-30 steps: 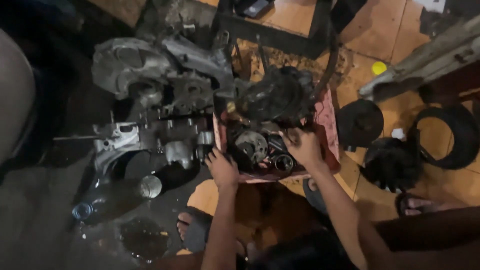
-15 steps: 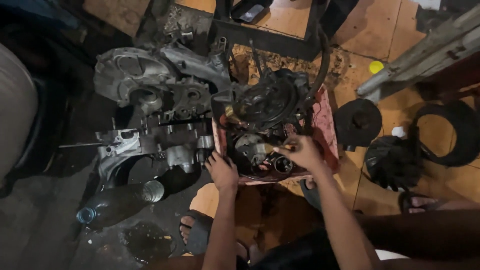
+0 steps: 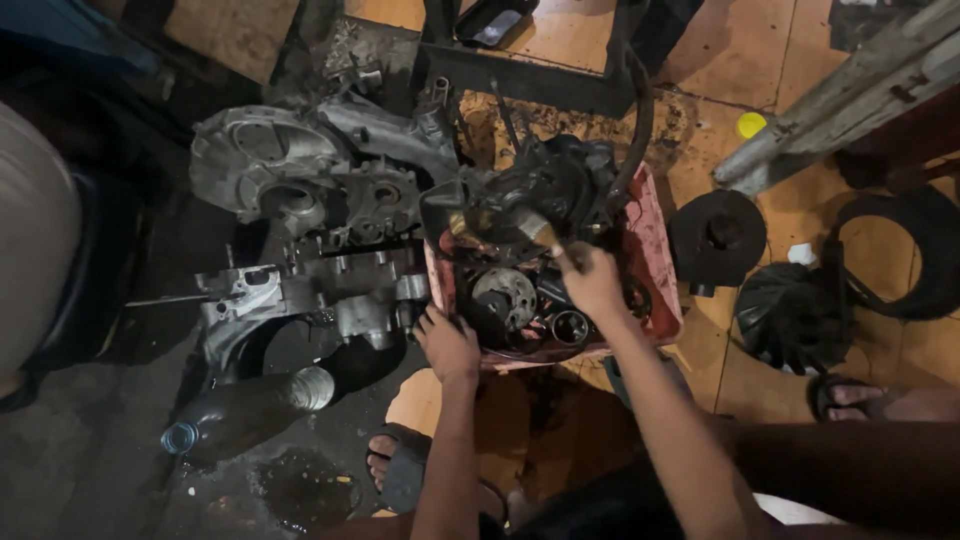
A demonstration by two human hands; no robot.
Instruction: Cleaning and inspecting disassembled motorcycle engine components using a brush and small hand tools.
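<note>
A red tray (image 3: 657,290) on the floor holds several greasy engine parts, with a large dark engine piece (image 3: 545,190) leaning over its far side. My right hand (image 3: 592,282) grips a paintbrush (image 3: 520,228), its bristles against that dark piece. My left hand (image 3: 447,345) rests on the tray's near left rim, fingers spread. A round metal part (image 3: 503,297) lies in the tray between my hands.
Grey engine casings (image 3: 300,180) lie left of the tray, with a plastic bottle (image 3: 245,412) in front of them. A black disc (image 3: 717,235), a fan wheel (image 3: 790,315) and a rubber belt (image 3: 900,255) sit to the right. Feet in sandals (image 3: 400,465) show nearby.
My right hand has lifted out of the tray with the brush, now laid against the dark engine piece. My left hand stays on the rim.
</note>
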